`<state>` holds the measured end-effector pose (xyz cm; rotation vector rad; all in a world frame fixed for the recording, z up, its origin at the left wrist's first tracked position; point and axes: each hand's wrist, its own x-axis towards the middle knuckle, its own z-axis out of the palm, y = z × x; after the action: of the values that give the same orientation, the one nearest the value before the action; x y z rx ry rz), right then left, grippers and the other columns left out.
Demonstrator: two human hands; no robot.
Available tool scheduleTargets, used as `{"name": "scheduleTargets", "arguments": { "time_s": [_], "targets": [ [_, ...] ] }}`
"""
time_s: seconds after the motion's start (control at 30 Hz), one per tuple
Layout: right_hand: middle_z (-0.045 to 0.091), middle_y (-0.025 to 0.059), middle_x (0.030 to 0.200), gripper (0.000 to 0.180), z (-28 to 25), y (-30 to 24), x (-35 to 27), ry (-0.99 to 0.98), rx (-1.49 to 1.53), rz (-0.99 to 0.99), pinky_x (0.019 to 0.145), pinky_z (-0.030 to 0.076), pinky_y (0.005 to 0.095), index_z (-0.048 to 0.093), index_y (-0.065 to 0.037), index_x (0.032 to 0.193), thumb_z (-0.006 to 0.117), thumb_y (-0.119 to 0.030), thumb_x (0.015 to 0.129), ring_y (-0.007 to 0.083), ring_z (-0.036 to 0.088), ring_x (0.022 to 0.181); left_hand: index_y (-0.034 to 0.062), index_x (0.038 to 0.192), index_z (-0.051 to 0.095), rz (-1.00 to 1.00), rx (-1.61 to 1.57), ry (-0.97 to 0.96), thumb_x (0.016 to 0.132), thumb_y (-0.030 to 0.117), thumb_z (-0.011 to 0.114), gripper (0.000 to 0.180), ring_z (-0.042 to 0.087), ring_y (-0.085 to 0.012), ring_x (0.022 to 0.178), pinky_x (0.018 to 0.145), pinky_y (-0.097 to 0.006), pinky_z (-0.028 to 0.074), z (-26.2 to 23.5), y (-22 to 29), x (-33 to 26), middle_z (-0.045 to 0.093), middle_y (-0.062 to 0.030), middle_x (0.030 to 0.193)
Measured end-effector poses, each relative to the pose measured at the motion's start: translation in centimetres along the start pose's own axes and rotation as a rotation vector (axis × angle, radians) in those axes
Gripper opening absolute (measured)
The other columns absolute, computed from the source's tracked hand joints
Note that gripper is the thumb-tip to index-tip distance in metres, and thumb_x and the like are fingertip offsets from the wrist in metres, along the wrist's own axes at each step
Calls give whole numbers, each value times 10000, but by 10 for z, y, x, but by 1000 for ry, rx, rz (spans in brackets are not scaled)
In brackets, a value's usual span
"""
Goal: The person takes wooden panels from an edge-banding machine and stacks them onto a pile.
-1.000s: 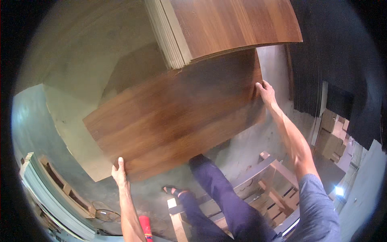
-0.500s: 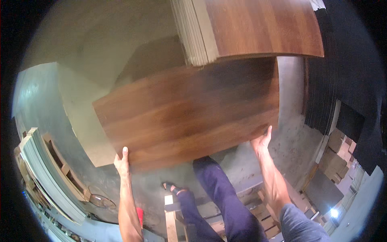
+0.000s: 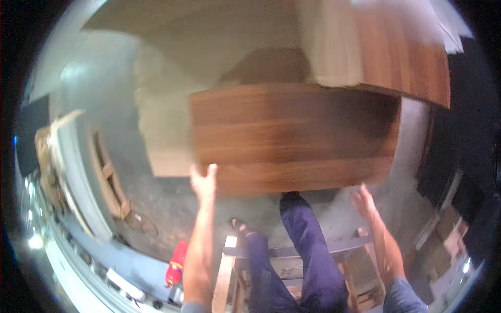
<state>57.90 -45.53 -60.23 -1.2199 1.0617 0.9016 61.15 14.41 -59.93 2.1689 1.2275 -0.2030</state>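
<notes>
A brown wood-grain board (image 3: 292, 141) lies flat over a larger pale sheet (image 3: 167, 151), with a dark shadow across its right part. At the board's near left corner is my left hand (image 3: 203, 182), thumb and fingers spread apart; whether it still touches the edge I cannot tell. Just below the near right corner, my right hand (image 3: 364, 202) is off the board, fingers loosely apart and slightly blurred, with nothing held.
A tall stack of similar boards (image 3: 404, 57) overhangs the far right part. On the left stand leaning panels (image 3: 78, 167) and a wooden frame (image 3: 109, 177). My legs (image 3: 308, 240) stand by a wooden rack (image 3: 225, 266); a red object (image 3: 177, 263) lies near my left forearm.
My right hand has come away from the board's near edge, and the left hand's grip has opened. The board now sits squarer, and the whole view has shifted.
</notes>
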Motion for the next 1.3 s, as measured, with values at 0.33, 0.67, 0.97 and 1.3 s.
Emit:
{"name": "scheduleTargets", "arguments": {
  "time_s": [0.33, 0.67, 0.97, 1.3],
  "targets": [
    [626, 82, 848, 369, 102, 50, -195, -96, -609, -31, 674, 493, 295, 623, 35, 985, 627, -324, 901, 160, 596, 749, -24, 1235, 586, -401, -643, -624, 860, 185, 710, 446, 653, -206, 1025, 896, -341, 522, -134, 9, -310, 673, -151, 1138],
    [617, 73, 856, 404, 288, 51, -299, -358, -650, -300, 574, 463, 240, 533, 58, 1240, 590, -203, 937, 114, 576, 686, -14, 1312, 528, -258, -1056, -300, 930, 186, 636, 444, 597, -189, 1129, 964, -317, 482, -382, -96, -474, 635, -155, 1227],
    [633, 84, 910, 381, 551, 245, -503, -959, -948, -312, 698, 507, 290, 575, 22, 1204, 631, -225, 920, 160, 622, 794, 31, 1130, 629, -223, -1108, 1405, 877, 137, 669, 277, 618, -150, 948, 851, -303, 494, -643, -297, -668, 662, -63, 1049],
    [651, 141, 1160, 466, 564, 379, -649, -1245, -1654, -354, 914, 479, 316, 546, 47, 1282, 579, -272, 944, 214, 616, 1031, -28, 1312, 494, -825, -488, 1359, 888, 76, 538, 439, 432, -321, 1295, 1076, -431, 329, -546, -413, -778, 476, -195, 1380]
  ]
}}
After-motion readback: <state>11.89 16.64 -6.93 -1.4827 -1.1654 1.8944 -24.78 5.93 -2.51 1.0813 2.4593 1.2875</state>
